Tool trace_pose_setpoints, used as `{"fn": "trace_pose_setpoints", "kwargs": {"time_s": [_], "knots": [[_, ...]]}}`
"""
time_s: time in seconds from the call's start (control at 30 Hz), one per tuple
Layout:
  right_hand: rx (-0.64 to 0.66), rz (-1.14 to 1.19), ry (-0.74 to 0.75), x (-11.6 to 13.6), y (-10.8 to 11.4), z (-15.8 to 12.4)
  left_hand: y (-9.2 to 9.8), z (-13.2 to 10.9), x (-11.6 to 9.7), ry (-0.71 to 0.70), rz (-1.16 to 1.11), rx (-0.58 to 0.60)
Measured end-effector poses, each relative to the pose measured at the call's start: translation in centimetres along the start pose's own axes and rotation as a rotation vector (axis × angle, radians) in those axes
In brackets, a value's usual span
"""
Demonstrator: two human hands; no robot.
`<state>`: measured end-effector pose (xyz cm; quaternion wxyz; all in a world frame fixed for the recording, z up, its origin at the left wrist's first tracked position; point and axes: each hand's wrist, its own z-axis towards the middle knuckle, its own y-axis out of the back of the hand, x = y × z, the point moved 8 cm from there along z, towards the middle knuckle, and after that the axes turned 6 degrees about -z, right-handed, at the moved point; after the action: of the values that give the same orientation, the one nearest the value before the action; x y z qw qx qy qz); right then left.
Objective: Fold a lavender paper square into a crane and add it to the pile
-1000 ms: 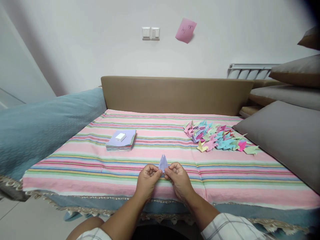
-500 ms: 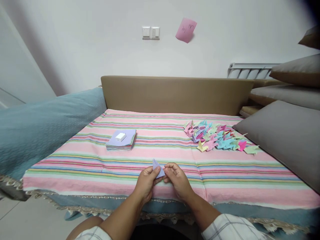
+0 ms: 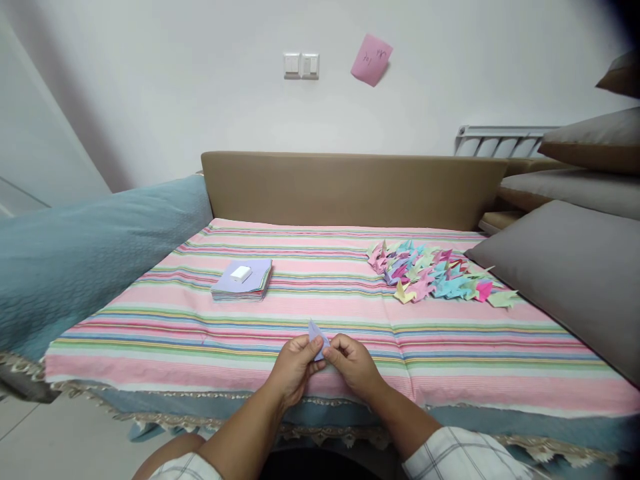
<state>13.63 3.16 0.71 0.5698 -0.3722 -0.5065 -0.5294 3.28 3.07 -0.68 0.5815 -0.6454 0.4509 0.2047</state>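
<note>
A small lilac folded paper piece (image 3: 316, 335) is pinched between both of my hands near the front edge of the striped cloth (image 3: 450, 347). My left hand (image 3: 295, 367) grips its left side with thumb and fingers closed. My right hand (image 3: 353, 363) is closed on its right side, fingertips touching the left hand's. Only the pointed top of the paper shows above my fingers. A stack of coloured paper squares (image 3: 243, 281) with a small white object (image 3: 241, 273) on top lies further back to the left.
A heap of several folded paper cranes (image 3: 433, 273) in many colours lies at the back right. Grey cushions (image 3: 565, 267) stand on the right, a teal cushion (image 3: 85, 247) on the left, a brown backrest (image 3: 350, 187) behind. A pink note (image 3: 371, 60) hangs on the wall.
The lilac paper stood upright between my hands, then tilted to the left and sank lower. My hands have drawn closer together and slightly toward me.
</note>
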Motion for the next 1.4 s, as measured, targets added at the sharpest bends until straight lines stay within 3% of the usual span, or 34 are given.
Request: {"fn": "trace_pose_setpoints", "kwargs": {"time_s": [0.47, 0.6, 0.77, 0.93, 1.1, 1.4], "knots": [[-0.076, -0.040, 0.031, 0.3, 0.3, 0.0, 0.3, 0.0, -0.2, -0.034, 0.057, -0.064], [-0.019, 0.012, -0.034, -0.5, -0.2, 0.0, 0.2, 0.1, -0.6, -0.069, 0.101, -0.076], [0.018, 0.143, -0.149, -1.4, -0.7, 0.0, -0.1, 0.2, -0.9, -0.126, 0.187, -0.019], [-0.066, 0.250, -0.180, -1.7, -0.4, 0.0, 0.0, 0.1, -0.6, -0.083, 0.099, -0.006], [-0.157, 0.322, -0.179, -2.5, 0.3, 0.0, -0.2, 0.3, -0.8, -0.083, 0.023, 0.030], [-0.095, 0.327, -0.111, -1.8, 0.6, 0.4, -0.5, 0.2, -1.1, -0.136, 0.204, 0.083]]}}
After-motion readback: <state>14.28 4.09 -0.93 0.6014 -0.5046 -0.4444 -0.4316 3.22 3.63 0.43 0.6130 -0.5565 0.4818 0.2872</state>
